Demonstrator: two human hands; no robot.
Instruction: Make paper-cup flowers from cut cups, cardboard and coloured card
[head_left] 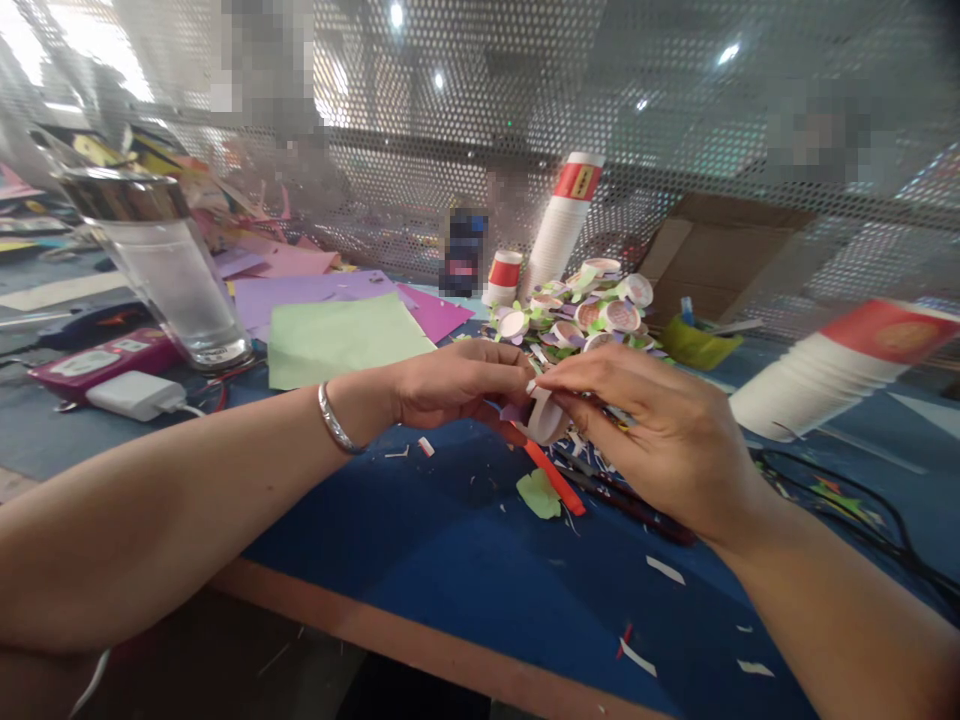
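My left hand (472,385), with a silver bangle on its wrist, is closed around a small white curved paper cup piece (549,420). A bit of purple paper shows beside it, under the left fingers. My right hand (652,425) pinches the same piece from the other side between thumb and fingers. Both hands meet just above the table, and the fingers partly hide the piece. Below them lie an orange-red strip-like tool (553,478) and a green paper scrap (538,494). Right behind is a heap of cut cup bottoms (585,315) with green and purple paper.
Stacked paper cups stand upright (559,230) behind the heap; another stack (847,370) leans at right. Left are a glass bottle (176,270), a white charger (139,395) and a green paper sheet (345,335). Black cables (847,480) lie right. Paper scraps litter the blue table (420,560).
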